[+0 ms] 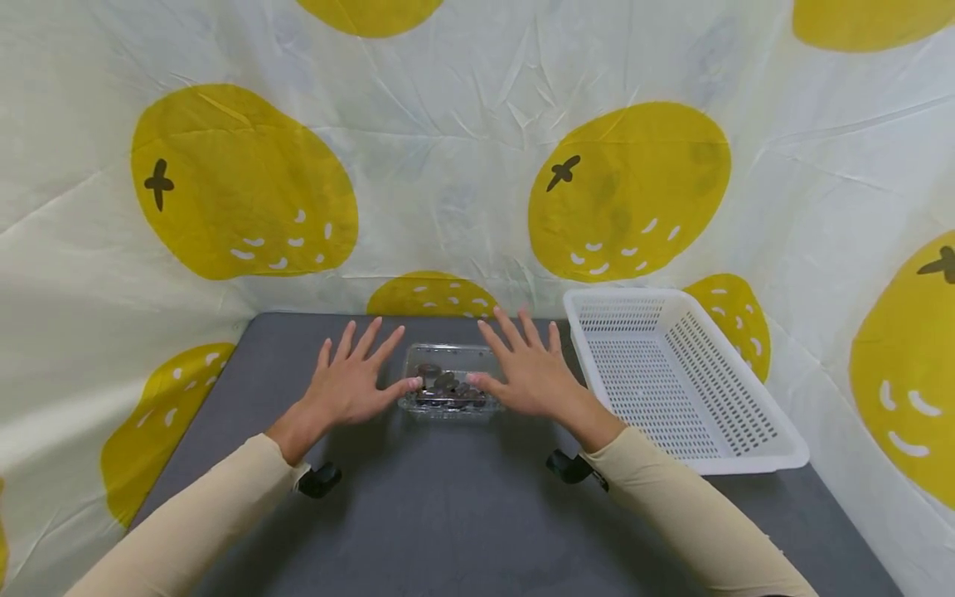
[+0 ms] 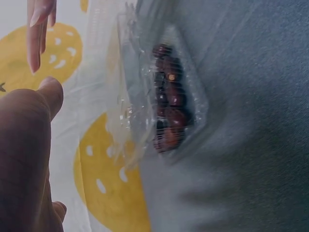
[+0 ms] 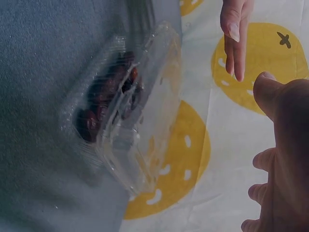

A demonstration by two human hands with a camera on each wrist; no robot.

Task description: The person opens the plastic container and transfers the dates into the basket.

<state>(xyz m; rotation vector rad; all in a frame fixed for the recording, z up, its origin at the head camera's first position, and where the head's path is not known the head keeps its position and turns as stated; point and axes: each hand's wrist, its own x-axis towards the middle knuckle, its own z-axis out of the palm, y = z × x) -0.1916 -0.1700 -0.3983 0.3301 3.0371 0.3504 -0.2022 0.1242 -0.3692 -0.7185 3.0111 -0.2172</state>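
A clear plastic clamshell box (image 1: pixel 451 358) stands on the dark grey table between my hands, its lid raised at the back. Dark reddish-brown, rounded fruits (image 2: pixel 171 104) lie inside; their exact kind is unclear. My left hand (image 1: pixel 345 388) is spread at the box's left side, thumb pointing inward near its edge. On the other side my right hand (image 1: pixel 533 377) is spread too, its thumb near the box's right part. Neither hand holds anything. Both wrist views show the fingers apart from the box, and the raised lid (image 3: pixel 145 145) appears in the right wrist view.
To the right of the right hand stands a white perforated plastic basket (image 1: pixel 746 460). The grey table (image 1: pixel 462 514) reaches back to a white cloth (image 1: pixel 448 199) printed with yellow fruits, which hangs behind and at both sides.
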